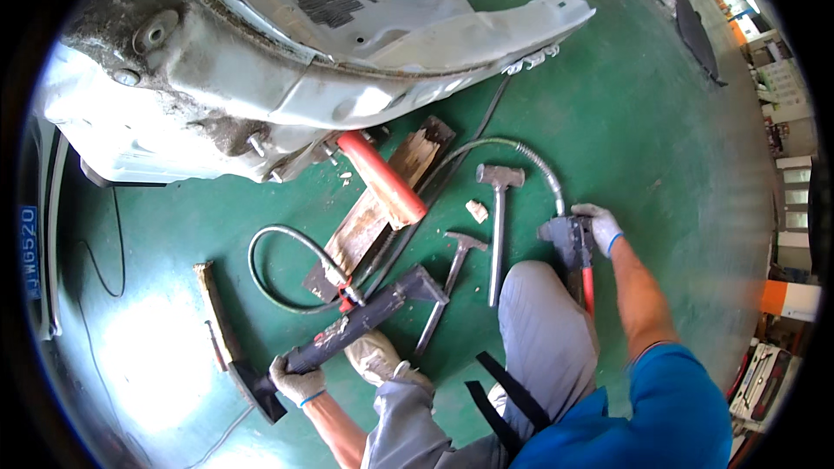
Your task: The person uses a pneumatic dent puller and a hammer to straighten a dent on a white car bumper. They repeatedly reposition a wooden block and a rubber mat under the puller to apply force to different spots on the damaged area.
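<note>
My gloved left hand [295, 379] is wrapped round the lower end of a black hydraulic ram [360, 320], which lies slanted above the floor beside my shoe. A hose [250, 256] loops from a red fitting on the ram. My gloved right hand [599, 227] grips the black head of a hydraulic hand pump [569, 243]; its red lower part [588, 291] shows beside my knee, the rest hidden. Another hose [530, 156] runs from the pump's top toward the wooden board. Between my hands lie a sledgehammer [498, 226] and a smaller hammer [445, 282].
A bare, dented car body section [347, 78] overhangs the far left. Under its edge, a red cylinder [382, 178] rests across a worn wooden board [369, 217]. A wood piece [213, 308] lies at the left, and a dark cable [491, 113] crosses the green floor. Shelves line the right side.
</note>
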The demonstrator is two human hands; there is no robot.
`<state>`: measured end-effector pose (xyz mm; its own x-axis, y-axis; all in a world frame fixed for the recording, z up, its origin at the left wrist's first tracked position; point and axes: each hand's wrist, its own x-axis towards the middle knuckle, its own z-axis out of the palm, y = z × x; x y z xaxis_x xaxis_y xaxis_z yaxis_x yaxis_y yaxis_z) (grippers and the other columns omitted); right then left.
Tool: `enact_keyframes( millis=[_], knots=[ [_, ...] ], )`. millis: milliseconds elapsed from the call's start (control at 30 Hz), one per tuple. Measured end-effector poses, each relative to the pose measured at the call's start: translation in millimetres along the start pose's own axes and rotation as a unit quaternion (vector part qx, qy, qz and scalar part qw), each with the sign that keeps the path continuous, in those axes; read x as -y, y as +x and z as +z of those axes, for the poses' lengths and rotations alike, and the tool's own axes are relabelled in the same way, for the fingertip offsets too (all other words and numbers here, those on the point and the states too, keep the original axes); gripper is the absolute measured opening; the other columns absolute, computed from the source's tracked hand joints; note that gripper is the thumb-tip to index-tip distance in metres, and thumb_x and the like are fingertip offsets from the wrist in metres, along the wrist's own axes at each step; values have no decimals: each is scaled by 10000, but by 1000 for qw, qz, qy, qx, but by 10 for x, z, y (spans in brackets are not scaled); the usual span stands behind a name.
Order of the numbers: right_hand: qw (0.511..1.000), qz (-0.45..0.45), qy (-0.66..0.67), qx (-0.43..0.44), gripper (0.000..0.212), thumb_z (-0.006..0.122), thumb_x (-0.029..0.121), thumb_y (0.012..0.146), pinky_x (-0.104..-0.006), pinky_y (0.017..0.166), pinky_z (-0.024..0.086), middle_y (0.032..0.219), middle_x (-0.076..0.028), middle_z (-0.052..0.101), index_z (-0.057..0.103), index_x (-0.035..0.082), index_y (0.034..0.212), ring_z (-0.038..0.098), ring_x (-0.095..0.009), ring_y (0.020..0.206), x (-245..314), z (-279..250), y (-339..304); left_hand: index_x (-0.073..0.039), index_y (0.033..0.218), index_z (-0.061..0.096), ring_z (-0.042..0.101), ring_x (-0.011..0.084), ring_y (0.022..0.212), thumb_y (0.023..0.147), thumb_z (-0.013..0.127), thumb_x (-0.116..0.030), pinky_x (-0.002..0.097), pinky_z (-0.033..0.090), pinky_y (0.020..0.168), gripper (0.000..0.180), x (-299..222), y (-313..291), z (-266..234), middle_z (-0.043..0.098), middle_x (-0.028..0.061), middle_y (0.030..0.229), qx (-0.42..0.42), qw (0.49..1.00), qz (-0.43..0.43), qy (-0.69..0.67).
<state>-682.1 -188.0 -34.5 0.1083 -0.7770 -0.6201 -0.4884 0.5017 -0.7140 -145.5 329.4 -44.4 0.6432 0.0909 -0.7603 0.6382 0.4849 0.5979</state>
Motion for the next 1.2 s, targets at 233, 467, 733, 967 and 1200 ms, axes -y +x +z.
enact_keyframes(
  millis=[233, 467, 733, 967, 1200],
  knots=[
    [983, 163, 75, -45, 316, 725, 160, 951, -369, 841, 566, 1037, -64, 742, 691, 47, 1244, 688, -189, 920, 238, -93, -12, -97, 845, 641, 699, 294, 840, 811, 659, -247, 462, 580, 870, 155, 79, 9, -24, 700, 99, 856, -14, 1000, -2, -10],
    [999, 17, 48, -19, 201, 616, -13, 922, -324, 780, 570, 961, -53, 732, 723, 74, 1069, 688, -173, 848, -47, -98, 68, -78, 919, 678, 689, 293, 907, 817, 683, -179, 466, 564, 909, 144, 110, 37, -69, 722, 101, 938, -25, 999, -5, -48],
    [990, 84, 116, -13, 373, 678, 280, 1025, -353, 830, 589, 1090, -46, 718, 639, 45, 1312, 706, -188, 897, 202, -37, -16, -69, 1052, 646, 679, 365, 998, 855, 687, -164, 525, 545, 979, 223, 158, -71, -55, 723, 143, 1055, -21, 994, -47, -92],
    [999, 27, 37, -21, 207, 648, -33, 877, -338, 747, 576, 909, -35, 711, 735, 60, 1041, 683, -176, 806, 18, -215, 211, -76, 1037, 627, 672, 315, 939, 918, 712, -232, 499, 561, 941, 214, 196, -46, -96, 702, 115, 974, 14, 993, -72, -94],
    [996, -18, 88, -4, 237, 633, -127, 777, -369, 784, 604, 1003, -84, 744, 739, 75, 838, 714, -216, 858, -117, -260, 223, -117, 991, 626, 668, 307, 893, 941, 716, -276, 495, 565, 905, 190, 218, -29, -27, 691, 99, 926, -6, 995, -40, -91]
  ],
)
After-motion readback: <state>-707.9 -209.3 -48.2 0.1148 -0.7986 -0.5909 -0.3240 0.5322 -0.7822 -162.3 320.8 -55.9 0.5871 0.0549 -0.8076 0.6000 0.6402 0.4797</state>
